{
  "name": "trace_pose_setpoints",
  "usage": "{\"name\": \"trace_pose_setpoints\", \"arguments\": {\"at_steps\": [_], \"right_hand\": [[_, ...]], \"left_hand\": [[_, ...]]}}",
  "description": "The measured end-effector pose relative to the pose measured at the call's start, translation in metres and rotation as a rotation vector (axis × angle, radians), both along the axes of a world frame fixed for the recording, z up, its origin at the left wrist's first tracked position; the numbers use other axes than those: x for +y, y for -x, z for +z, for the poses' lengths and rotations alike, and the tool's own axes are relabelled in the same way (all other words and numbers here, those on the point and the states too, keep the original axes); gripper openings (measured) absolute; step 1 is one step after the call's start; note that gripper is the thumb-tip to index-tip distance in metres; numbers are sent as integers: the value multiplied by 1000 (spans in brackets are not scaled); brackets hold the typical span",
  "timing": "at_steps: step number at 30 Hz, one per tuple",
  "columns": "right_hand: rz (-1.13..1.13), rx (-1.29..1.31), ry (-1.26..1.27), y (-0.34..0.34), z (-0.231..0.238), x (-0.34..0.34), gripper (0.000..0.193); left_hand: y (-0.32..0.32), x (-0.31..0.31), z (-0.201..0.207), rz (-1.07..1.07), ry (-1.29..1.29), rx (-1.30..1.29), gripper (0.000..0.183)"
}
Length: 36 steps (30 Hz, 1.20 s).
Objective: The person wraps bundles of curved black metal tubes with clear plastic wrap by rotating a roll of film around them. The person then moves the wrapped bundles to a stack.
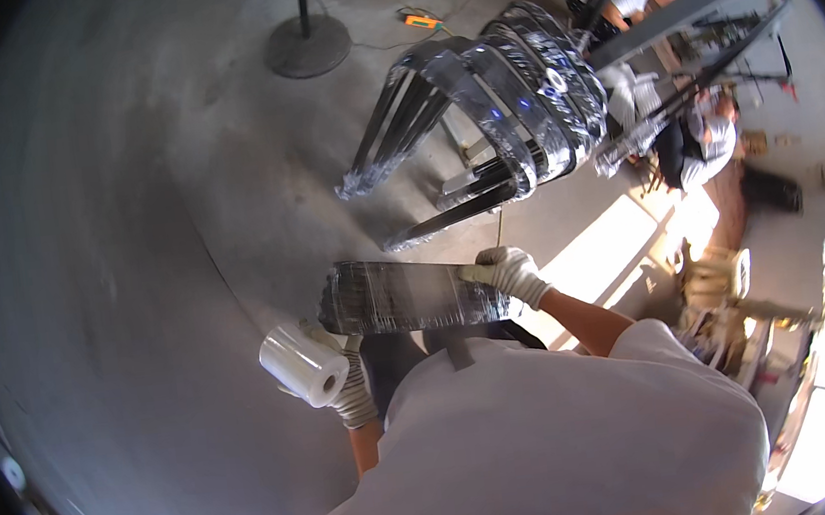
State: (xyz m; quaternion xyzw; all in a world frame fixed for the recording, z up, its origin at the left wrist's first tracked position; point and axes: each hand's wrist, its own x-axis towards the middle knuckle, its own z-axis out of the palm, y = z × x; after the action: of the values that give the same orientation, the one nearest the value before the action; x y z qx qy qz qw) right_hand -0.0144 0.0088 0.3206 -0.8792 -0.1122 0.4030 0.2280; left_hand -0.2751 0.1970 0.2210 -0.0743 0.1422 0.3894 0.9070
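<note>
My left hand (352, 395), in a striped work glove, is closed around a roll of clear stretch film (305, 364). The roll's hollow core faces toward me. Against my front lies a long dark bundle (401, 296) with shiny film around it; what is inside cannot be made out. My gloved right hand (512, 274) grips the bundle's right end. The roll sits just below and left of the bundle's left end, where my left fingers are partly hidden.
Beyond the bundle stand several black curved metal frames (503, 117) wrapped in film. A round black base with a pole (308, 45) stands farther off. An orange device (423, 21) with a cable lies on the floor. Two people (707, 141) sit at the right, near cardboard boxes (717, 281).
</note>
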Motion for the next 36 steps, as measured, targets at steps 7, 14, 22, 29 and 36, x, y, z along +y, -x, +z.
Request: {"name": "trace_pose_setpoints", "arguments": {"at_steps": [7,14,22,29,36], "right_hand": [[-116,-26,-152,-7,3,11,59],[-143,-66,-316,-35,11,14,33],[-311,-29,-420,-33,-3,8,38],[-302,-323,-270,-67,-15,21,47],[16,-735,-78,-44,-3,20,94]], "left_hand": [[-60,59,18,74,-126,-76,82],[-140,87,99,-150,-452,-91,99],[-206,101,103,-294,-409,-132,94],[-272,105,71,-467,-366,-47,92],[-268,70,71,-516,-190,-43,91]]}}
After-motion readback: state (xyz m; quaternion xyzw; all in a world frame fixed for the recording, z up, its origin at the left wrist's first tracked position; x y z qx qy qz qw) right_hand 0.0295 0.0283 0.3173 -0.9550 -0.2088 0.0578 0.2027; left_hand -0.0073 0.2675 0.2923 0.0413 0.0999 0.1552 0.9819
